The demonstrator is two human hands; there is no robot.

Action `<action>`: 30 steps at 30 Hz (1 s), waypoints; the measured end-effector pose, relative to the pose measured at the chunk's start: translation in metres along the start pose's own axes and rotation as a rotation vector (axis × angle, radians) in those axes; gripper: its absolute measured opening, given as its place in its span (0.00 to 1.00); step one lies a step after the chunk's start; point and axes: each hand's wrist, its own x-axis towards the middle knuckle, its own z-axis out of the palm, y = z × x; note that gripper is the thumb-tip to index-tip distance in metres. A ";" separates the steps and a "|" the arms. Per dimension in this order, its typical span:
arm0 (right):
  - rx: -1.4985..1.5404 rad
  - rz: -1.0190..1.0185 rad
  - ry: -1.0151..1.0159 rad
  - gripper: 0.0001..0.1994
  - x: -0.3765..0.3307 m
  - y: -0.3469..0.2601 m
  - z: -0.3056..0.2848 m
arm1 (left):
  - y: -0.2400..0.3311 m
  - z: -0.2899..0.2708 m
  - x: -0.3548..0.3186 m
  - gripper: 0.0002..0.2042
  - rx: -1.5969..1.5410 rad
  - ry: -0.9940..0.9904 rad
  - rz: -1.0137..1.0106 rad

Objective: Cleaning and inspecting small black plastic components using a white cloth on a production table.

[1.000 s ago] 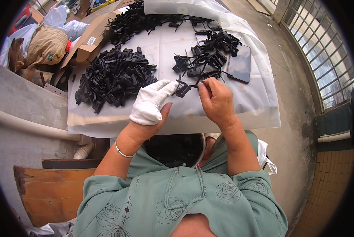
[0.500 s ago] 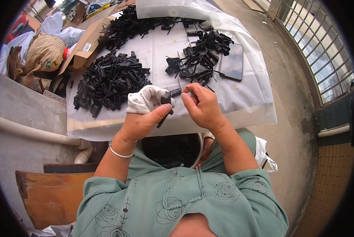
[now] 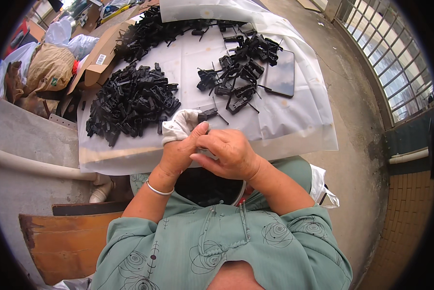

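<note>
Black plastic part (image 3: 208,115) pinched by the left hand (image 3: 180,147) fingers beside a white cloth (image 3: 178,126); right hand (image 3: 226,153) fingers curl against them.

Left hand (image 3: 178,152) and right hand (image 3: 226,154) together gripping small black plastic part (image 3: 207,115), white cloth (image 3: 178,126) beneath

Small black plastic part (image 3: 208,114) mostly hidden between left hand (image 3: 178,151) and right hand (image 3: 226,153).

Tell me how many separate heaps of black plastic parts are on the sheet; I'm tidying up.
3: a dense heap left, a looser heap centre-right beside the phone, one at the far edge, partly cut off.
</note>
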 end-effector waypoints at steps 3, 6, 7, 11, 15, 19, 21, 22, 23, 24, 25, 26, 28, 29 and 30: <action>-0.129 -0.106 -0.027 0.08 -0.002 0.002 0.001 | 0.001 0.001 -0.003 0.10 0.028 -0.055 -0.040; -0.129 0.127 0.195 0.07 -0.004 0.011 -0.001 | 0.015 0.001 -0.007 0.09 -0.043 -0.129 -0.159; -0.069 0.287 0.185 0.06 -0.003 0.013 -0.005 | 0.020 0.001 -0.007 0.09 -0.132 -0.192 -0.254; 0.026 0.244 0.072 0.09 0.001 0.004 -0.010 | 0.019 0.005 -0.007 0.10 -0.030 -0.123 -0.166; -0.074 -0.031 0.016 0.10 -0.001 0.005 0.001 | 0.004 0.005 -0.008 0.10 0.080 -0.127 -0.024; -0.137 0.204 0.140 0.08 -0.006 0.013 -0.005 | 0.019 0.008 -0.013 0.12 0.095 -0.221 -0.145; -0.156 0.348 0.170 0.07 -0.005 0.013 -0.006 | 0.017 0.009 -0.014 0.14 -0.007 -0.272 -0.181; -0.155 0.348 0.169 0.07 -0.004 0.012 -0.007 | 0.017 0.008 -0.014 0.14 -0.006 -0.272 -0.181; -0.100 0.393 0.130 0.07 -0.004 0.012 -0.008 | 0.019 0.006 -0.015 0.14 0.045 -0.286 -0.162; -0.046 0.439 0.091 0.07 -0.005 0.011 -0.011 | 0.020 0.006 -0.015 0.14 0.097 -0.302 -0.144; -0.046 0.440 0.091 0.07 -0.004 0.011 -0.014 | 0.021 0.004 -0.014 0.14 0.097 -0.302 -0.145; 0.049 0.465 0.057 0.06 -0.004 0.012 -0.017 | 0.022 0.002 -0.013 0.15 0.130 -0.253 -0.165; 0.145 0.483 0.021 0.06 -0.003 0.013 -0.021 | 0.024 0.001 -0.011 0.15 0.165 -0.203 -0.179; 0.165 0.496 -0.048 0.07 -0.003 0.013 -0.023 | 0.024 0.000 -0.011 0.15 0.192 -0.180 -0.140; 0.184 0.510 -0.117 0.09 -0.003 0.013 -0.023 | 0.024 0.000 -0.012 0.15 0.220 -0.159 -0.102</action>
